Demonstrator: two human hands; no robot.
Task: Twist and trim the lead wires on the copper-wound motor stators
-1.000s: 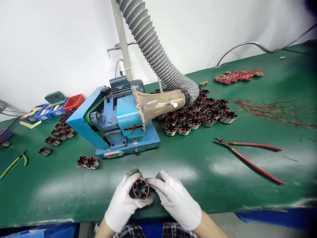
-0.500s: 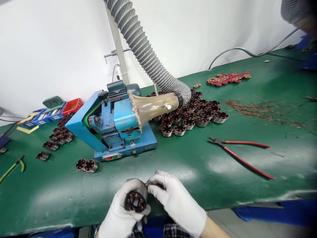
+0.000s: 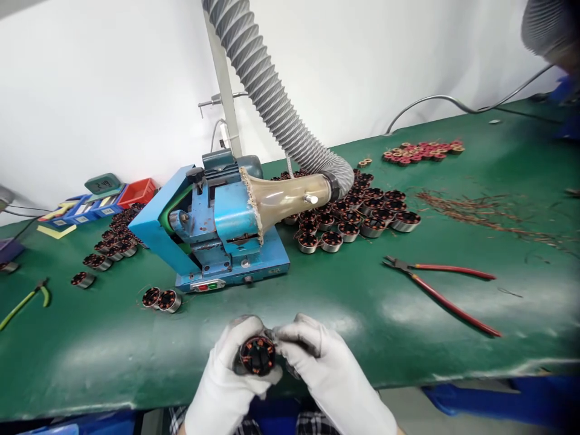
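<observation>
In a white glove, my left hand (image 3: 226,368) is wrapped round a motor stator (image 3: 257,355), whose black slotted face with copper windings is turned up towards me. My right hand (image 3: 312,356), gloved too, is closed in a pinch against the stator's right side. What its fingertips hold there is too small and hidden to tell. Both hands are above the front part of the green table. Two more stators (image 3: 168,301) sit together to the left, in front of the blue machine (image 3: 231,241).
A grey ribbed hose (image 3: 272,90) runs up from the machine. Many stators (image 3: 348,229) stand behind it. Red-handled cutters (image 3: 453,296) lie open at right, beside copper wire scraps (image 3: 471,205). Green-handled pliers (image 3: 25,305) lie at left, near small bins (image 3: 109,208). A person sits at far right.
The stator in my left hand has turned so its face shows more fully, and it has come slightly up and right. My right hand stays pinched beside it. The whole view has shifted a little.
</observation>
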